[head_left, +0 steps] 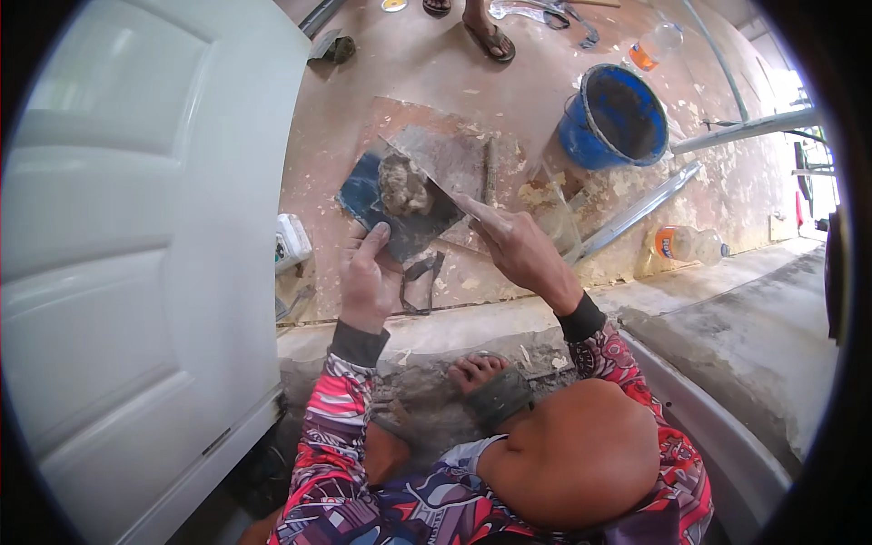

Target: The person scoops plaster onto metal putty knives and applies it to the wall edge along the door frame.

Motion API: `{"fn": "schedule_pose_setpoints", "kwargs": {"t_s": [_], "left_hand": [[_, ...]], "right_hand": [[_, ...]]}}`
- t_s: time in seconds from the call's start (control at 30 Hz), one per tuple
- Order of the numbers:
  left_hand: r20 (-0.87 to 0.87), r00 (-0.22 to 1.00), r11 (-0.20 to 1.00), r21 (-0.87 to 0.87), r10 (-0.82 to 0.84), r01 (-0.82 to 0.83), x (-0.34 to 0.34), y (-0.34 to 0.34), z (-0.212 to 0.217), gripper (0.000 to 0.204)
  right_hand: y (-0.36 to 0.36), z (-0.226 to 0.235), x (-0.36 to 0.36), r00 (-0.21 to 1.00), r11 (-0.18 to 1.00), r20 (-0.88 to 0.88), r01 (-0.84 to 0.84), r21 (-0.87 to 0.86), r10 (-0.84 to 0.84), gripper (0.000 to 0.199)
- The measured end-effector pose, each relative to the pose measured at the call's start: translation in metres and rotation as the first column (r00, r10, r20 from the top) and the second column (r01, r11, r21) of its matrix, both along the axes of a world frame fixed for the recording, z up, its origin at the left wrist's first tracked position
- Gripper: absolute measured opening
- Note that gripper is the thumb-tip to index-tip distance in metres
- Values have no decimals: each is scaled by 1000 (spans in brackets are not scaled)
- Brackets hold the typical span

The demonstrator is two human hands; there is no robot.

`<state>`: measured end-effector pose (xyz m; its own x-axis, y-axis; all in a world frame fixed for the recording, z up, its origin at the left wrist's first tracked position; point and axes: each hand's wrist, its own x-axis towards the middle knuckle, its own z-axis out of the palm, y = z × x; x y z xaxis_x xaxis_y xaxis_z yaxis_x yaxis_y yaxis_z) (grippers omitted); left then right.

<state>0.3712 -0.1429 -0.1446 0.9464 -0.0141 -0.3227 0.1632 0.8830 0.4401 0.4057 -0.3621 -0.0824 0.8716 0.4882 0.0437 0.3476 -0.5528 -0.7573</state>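
Note:
My left hand (371,277) grips the near edge of a dark blue flat board (363,189), its thumb on top. A lump of wet grey mortar (396,187) sits on the board. In my right hand (527,252) is a flat-bladed trowel (442,188), its blade tilted on edge against the right side of the lump. The index finger lies stretched along the trowel; its handle is hidden in my palm. Under the board lies a worn, mortar-smeared sheet (445,145) on the floor.
A white panelled door (145,227) stands at the left. Right of my hands are a blue bucket (581,127), a metal straightedge (640,211) and a plastic bottle (695,244). Another person's sandalled foot (490,41) is at the far side. A black strap (422,282) lies near my left hand.

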Motion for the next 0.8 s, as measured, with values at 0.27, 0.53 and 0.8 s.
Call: {"fn": "schedule_pose_setpoints", "kwargs": {"t_s": [0.27,0.53,0.8], "left_hand": [[244,970,829,544,-14,-126,23,42,33,29],[508,654,26,800,-561,-599,16,20,45,51],[371,690,-108,832,-621,-544,9,20,-3,61]], "right_hand": [[-29,-78,-5,911,907,-343,328,262,-230,30],[0,-37,2,572,320,-797,731,602,193,17],[-16,-10,0,562,275,-823,780,562,88,20]]}}
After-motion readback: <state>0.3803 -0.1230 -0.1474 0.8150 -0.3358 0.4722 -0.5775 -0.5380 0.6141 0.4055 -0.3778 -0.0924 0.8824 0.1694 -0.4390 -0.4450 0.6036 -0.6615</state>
